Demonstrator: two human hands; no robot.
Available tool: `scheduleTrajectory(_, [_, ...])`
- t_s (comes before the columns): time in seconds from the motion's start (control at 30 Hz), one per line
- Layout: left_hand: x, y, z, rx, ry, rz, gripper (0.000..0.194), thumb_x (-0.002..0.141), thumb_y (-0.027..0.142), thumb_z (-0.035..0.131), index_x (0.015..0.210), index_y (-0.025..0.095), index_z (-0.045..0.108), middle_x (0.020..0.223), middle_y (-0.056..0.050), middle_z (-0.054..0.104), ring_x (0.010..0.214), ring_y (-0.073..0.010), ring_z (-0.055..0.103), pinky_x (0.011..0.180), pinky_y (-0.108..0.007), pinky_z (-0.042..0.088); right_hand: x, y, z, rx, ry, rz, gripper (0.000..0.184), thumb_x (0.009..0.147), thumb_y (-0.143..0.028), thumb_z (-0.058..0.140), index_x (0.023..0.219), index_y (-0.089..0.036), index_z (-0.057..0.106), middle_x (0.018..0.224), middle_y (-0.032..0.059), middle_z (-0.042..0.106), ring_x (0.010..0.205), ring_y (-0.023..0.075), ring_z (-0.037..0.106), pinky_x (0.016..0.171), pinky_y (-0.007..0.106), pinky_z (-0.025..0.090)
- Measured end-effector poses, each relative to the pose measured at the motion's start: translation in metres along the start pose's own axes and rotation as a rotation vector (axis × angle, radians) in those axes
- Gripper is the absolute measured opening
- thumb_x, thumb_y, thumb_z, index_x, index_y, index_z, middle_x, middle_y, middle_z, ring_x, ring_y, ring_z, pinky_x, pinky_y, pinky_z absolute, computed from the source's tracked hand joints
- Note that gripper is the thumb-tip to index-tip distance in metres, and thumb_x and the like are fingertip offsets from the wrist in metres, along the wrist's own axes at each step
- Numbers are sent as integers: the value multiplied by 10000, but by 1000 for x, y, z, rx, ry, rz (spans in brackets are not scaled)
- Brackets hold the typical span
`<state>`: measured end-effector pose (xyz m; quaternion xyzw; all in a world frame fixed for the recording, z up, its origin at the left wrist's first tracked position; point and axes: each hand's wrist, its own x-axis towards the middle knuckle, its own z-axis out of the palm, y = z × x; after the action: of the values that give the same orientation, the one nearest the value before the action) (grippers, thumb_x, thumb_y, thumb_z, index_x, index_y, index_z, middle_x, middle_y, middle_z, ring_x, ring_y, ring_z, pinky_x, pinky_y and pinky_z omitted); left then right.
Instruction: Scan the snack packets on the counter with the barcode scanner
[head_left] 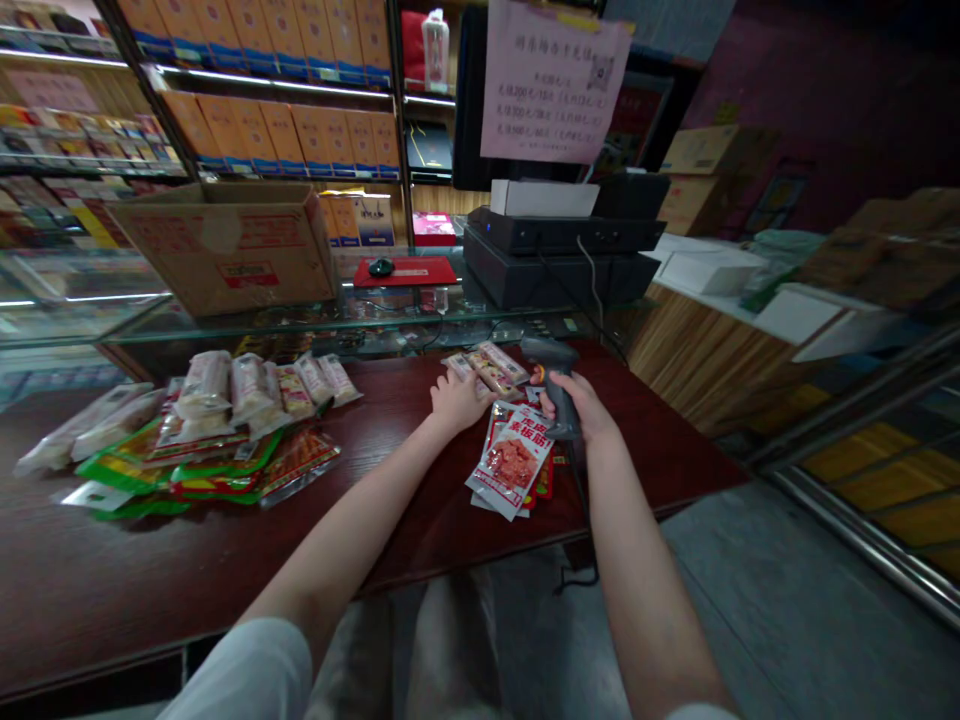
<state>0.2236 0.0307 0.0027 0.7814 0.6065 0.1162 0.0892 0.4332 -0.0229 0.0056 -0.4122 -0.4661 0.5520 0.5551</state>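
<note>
My right hand (581,405) is wrapped round the grip of a dark barcode scanner (551,352), whose head points left. My left hand (459,402) is closed on the near end of a clear-wrapped snack packet (466,364), and its fingertips are partly hidden. Beside that one lie more clear-wrapped snack packets (496,368). Just below the scanner is a small pile of flat snack bags, a white and red bag (514,460) with a meat-like picture on top. A cable hangs from the scanner over the table edge.
Wrapped snack sticks (206,385) lie over green bags (127,460) on the left of the dark red table (360,530). Behind stand a cardboard box (240,250), a mouse (380,267) on a red mat, and a monitor (469,110) above a black cash drawer (555,275).
</note>
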Motion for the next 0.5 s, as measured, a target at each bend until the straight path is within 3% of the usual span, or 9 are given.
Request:
scheduleTrajectory(0.13, [-1,-14,-2,-111,-17,-38,661,789,500,631,1311,114,510,1267,-217,541,1175,-324,579,964,-394,459,-1,-2,7,-14,-40,29,368,771,-481,678,936,-158,616,481,-24,540,404,106,463,420,225,349])
scheduleTrajectory(0.27, [-2,-45,-1,-214,-36,-49,582,704,336,698,1225,113,564,1254,-173,537,1107,-280,619,981,-363,469,-4,-4,15,-17,-70,42,365,769,-479,678,921,-155,601,461,-26,531,394,105,459,414,219,327])
scheduleTrajectory(0.4, [-12,-87,-2,-401,122,14,486,651,148,650,1133,152,586,1179,-110,571,1059,-236,622,966,-369,498,-9,-7,26,-62,-89,57,353,766,-479,683,895,-166,581,470,-26,539,402,104,464,422,219,345])
scheduleTrajectory(0.5, [-26,-111,-9,-521,259,20,543,658,72,586,1196,132,539,1237,-130,546,1031,-204,625,936,-352,518,-10,-12,45,-148,-95,77,328,766,-458,694,877,-173,573,488,-24,559,404,103,475,415,216,353])
